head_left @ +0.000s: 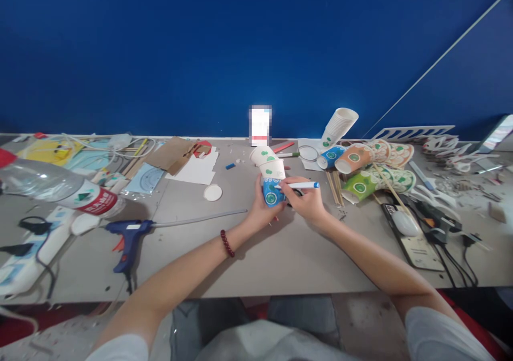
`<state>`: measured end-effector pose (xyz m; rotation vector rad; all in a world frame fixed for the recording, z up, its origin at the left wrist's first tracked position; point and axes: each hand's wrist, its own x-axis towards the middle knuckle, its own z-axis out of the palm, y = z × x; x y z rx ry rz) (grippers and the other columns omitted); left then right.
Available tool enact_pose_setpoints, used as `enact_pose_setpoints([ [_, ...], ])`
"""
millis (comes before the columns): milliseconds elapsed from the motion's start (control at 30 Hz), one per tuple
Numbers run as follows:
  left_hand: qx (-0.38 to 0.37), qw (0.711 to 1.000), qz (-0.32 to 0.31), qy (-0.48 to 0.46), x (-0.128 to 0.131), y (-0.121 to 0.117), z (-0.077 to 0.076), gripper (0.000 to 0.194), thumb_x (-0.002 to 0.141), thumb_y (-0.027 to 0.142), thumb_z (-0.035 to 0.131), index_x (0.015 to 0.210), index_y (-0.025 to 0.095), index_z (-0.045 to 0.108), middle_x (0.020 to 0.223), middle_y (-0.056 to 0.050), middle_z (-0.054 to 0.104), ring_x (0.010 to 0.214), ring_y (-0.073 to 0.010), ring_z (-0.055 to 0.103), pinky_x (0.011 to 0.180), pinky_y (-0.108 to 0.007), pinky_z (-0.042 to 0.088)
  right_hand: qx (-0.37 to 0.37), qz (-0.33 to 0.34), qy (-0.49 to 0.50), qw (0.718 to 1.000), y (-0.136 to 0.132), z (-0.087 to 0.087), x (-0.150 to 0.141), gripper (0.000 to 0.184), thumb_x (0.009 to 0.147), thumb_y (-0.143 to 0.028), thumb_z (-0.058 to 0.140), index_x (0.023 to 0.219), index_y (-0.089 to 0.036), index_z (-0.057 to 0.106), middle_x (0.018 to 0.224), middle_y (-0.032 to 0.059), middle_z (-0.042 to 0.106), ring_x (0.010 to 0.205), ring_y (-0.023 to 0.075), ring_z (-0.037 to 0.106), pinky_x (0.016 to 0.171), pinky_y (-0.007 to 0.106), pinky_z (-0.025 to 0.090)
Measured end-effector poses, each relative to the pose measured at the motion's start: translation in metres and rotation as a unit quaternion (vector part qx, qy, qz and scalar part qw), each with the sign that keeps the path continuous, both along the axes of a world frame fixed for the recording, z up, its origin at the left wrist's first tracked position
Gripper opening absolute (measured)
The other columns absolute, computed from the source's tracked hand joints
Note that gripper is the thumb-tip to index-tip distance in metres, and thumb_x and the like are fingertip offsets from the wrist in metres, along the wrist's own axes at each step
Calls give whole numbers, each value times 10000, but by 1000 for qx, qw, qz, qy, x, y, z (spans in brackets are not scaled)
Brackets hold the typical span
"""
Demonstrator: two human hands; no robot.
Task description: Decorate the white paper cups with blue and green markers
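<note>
My left hand (262, 207) is wrapped around a blue patterned paper cup (273, 191) and holds it over the middle of the table. White paper cups (269, 163) with green marks sit against its upper end; how they are joined cannot be made out. In my right hand (306, 203) is a marker (304, 185) with a white barrel and a blue end. It lies across the blue cup, its left end close to the cup's surface. Whether the tip touches is too small to tell. A dark red bead bracelet circles my left wrist.
To the left are a blue glue gun (130, 240) with a long glue stick, a large bottle (88, 195) and a power strip (40, 248). A white disc (212, 192) lies nearby. Stacked paper cups (360, 184), wooden sticks (335, 190) and a phone (417, 246) are on the right.
</note>
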<state>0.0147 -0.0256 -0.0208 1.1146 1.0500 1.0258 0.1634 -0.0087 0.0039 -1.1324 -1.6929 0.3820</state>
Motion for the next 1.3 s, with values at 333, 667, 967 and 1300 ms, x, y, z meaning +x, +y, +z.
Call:
enact_pose_setpoints([
  [333, 5, 1000, 15, 9, 1, 0, 1, 1278, 742, 290, 856, 1661, 377, -28, 1275, -115, 649, 826, -180, 660, 472, -194, 502, -24, -9, 4, 1000, 3, 6, 0, 224, 932, -384, 649, 859, -225, 789, 883, 77, 827, 650, 201, 720, 647, 334, 601],
  [667, 4, 1000, -7, -4, 0, -1, 3, 1253, 790, 304, 825, 1658, 353, -77, 1260, -129, 668, 740, -148, 644, 451, -185, 487, -43, -3, -9, 999, -2, 1, -1, 244, 907, -412, 675, 801, -219, 779, 822, 88, 810, 682, 229, 746, 680, 363, 609],
  [967, 6, 1000, -3, -1, 1, 0, 7, 1257, 747, 247, 835, 1662, 363, -20, 1344, -154, 634, 796, -170, 668, 455, -185, 494, -28, -18, -11, 999, 0, 2, -1, 244, 927, -423, 664, 851, -232, 794, 888, 87, 824, 724, 228, 748, 712, 358, 615],
  [1300, -7, 1000, -15, 10, -2, -5, 12, 1207, 793, 301, 813, 1667, 360, -18, 1259, -131, 678, 723, -148, 651, 455, -192, 486, -61, -17, -41, 997, -6, 4, -3, 224, 899, -402, 682, 845, -224, 807, 843, 87, 815, 681, 224, 736, 663, 347, 580],
])
